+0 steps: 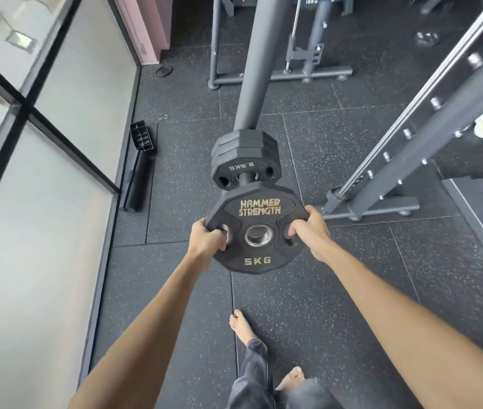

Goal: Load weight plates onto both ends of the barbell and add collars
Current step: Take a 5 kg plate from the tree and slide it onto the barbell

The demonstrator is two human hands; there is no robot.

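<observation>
A black 5 kg plate (pixel 256 208) marked Hammer Strength is held flat toward me at the centre of the head view. My left hand (pixel 206 236) grips its left edge through a cut-out. My right hand (pixel 308 228) grips the right edge the same way. Just beyond the plate, the dark barbell (pixel 253 69) points at me, its sleeve end (pixel 246 179) close to the plate's top rim. A stack of small black 2.5 kg plates (pixel 244 154) sits on that sleeve. The plate's steel centre hole (pixel 258 235) lies below the sleeve end. No collar is visible.
Speckled black rubber floor. A glass wall with dark frames runs along the left. A grey rack upright and guide rods (pixel 429 113) slant at the right, its base (pixel 373 206) near the plate. A black bracket (pixel 141 160) lies by the wall. My bare feet (pixel 243 326) stand below.
</observation>
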